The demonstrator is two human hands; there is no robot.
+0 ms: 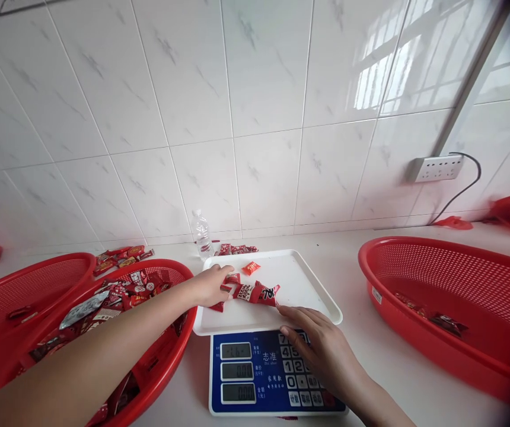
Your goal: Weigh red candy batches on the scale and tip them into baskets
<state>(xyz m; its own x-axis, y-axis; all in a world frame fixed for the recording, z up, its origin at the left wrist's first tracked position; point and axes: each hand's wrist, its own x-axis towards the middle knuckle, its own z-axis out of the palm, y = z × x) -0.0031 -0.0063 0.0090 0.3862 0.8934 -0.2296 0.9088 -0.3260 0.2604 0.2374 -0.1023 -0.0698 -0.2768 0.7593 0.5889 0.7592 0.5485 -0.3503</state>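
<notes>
My left hand [210,286] reaches over the left part of the white scale tray [312,302], fingers curled around small red wrapped candies [233,278]. Part of what it grips is hidden under the fingers. Beside it on the tray lie larger red snack packets with dark and white print [264,293], and farther back a small orange-red candy [251,268]. My right hand [321,341] is open with fingers stretched out over the tray's front edge and the scale's keypad. Its fingertips are close to the end of the red packet; contact is unclear. The blue scale [237,403] shows lit-free grey displays.
Left stands a red basket [184,274] full of wrapped snacks, with another red basket [28,267] behind it. A red basket [415,246] holding a few packets sits right. A clear bottle [201,234] and loose packets [236,249] lie near the tiled wall. A power strip [437,169] is mounted there.
</notes>
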